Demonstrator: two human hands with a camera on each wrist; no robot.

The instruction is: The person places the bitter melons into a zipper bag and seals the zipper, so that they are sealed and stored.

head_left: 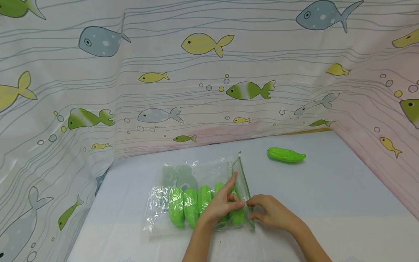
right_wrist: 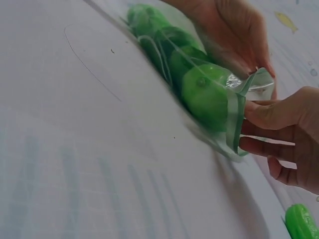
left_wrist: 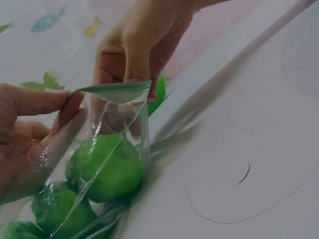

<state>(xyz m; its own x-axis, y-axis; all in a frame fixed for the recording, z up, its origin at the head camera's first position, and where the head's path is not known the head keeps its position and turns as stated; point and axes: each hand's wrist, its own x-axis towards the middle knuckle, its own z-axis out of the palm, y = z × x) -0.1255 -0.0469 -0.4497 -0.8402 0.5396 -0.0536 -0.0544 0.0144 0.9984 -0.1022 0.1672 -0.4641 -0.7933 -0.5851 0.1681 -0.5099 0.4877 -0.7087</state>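
Note:
A clear zip bag (head_left: 209, 170) lies on the table with several bright green, ridged toy vegetables (head_left: 176, 209), shaped like cucumbers, side by side inside. Its open end faces right, edged by a green zip strip (head_left: 246, 182). My left hand (head_left: 217, 207) reaches over the bag and pinches the rim of the mouth between thumb and a finger. From the other side, my right hand (head_left: 270, 211) grips the near part of the green strip, thumb on one face and fingers behind. In the right wrist view the bag's mouth (right_wrist: 235, 122) gapes between both hands.
One more green toy vegetable (head_left: 286, 155) lies loose on the white-covered table (head_left: 327, 189), behind and to the right of the bag. A fish-print curtain (head_left: 203, 102) stands along the back and both sides.

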